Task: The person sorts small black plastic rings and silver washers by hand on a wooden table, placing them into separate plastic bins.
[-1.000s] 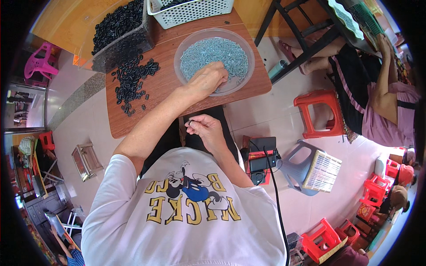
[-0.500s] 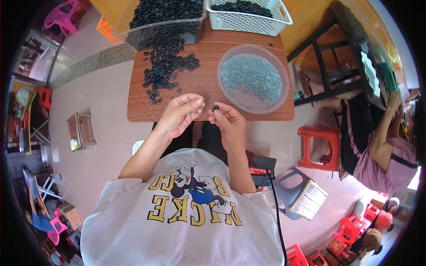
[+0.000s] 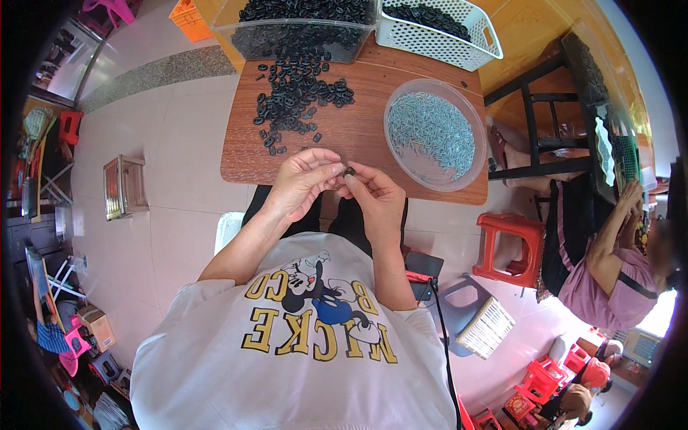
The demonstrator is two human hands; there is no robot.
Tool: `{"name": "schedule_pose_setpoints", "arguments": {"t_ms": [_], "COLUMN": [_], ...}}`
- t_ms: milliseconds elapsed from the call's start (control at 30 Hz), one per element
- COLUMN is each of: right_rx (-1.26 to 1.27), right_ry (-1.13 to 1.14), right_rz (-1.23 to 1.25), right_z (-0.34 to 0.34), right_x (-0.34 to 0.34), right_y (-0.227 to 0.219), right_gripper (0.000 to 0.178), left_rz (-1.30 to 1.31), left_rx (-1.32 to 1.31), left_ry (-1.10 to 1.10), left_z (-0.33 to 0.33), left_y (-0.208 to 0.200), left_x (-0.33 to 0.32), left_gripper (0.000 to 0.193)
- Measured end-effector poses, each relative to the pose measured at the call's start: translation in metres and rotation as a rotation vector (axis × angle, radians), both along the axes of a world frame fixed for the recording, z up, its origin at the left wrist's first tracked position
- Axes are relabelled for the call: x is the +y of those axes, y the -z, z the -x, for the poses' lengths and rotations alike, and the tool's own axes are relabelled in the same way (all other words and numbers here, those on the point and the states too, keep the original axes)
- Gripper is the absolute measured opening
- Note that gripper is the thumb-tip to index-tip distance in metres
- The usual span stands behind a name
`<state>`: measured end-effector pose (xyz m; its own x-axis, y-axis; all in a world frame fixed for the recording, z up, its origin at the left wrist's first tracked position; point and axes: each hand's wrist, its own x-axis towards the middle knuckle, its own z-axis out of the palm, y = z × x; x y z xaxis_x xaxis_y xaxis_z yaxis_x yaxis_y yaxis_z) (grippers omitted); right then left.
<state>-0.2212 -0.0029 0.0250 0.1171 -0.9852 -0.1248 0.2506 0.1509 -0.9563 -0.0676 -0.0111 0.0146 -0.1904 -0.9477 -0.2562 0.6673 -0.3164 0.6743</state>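
Just beyond the table's near edge, my two hands meet fingertip to fingertip. A small black plastic piece [image 3: 349, 172] is pinched between the thumb and fingers of my right hand [image 3: 376, 199]. My left hand [image 3: 304, 185] is closed in a pinch right against that piece; whatever its fingertips hold is too small to make out. Many similar black oval pieces [image 3: 290, 100] lie loose on the brown table [image 3: 365, 132], spilling from a clear bin [image 3: 304, 36]. To the right, a round clear tub [image 3: 469, 175] contains small silvery screw-like pins [image 3: 430, 129].
A white perforated basket [image 3: 430, 44] of black pieces stands at the back. Red [image 3: 509, 247] and grey [image 3: 459, 308] stools are on the right, near a seated person [image 3: 609, 272] working at another table. A black cable [image 3: 444, 344] hangs by my right side.
My left hand has closed in on my right, so their fingertips now meet at the black piece. The table and its containers have shifted right in the view.
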Motion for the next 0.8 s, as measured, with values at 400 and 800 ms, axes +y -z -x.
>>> {"name": "schedule_pose_setpoints", "arguments": {"t_ms": [400,800], "right_rx": [0.060,0.294], "right_ry": [0.016,0.051], "right_rz": [-0.023,0.078], "right_z": [0.002,-0.004], "right_x": [0.008,0.020], "right_y": [0.002,0.007], "right_gripper": [0.023,0.021], "left_rz": [0.080,0.077], "left_rx": [-0.259,-0.367], "left_ry": [0.013,0.077], "left_z": [0.000,-0.010], "left_y": [0.000,0.007], "left_x": [0.004,0.012], "left_gripper": [0.013,0.018]}}
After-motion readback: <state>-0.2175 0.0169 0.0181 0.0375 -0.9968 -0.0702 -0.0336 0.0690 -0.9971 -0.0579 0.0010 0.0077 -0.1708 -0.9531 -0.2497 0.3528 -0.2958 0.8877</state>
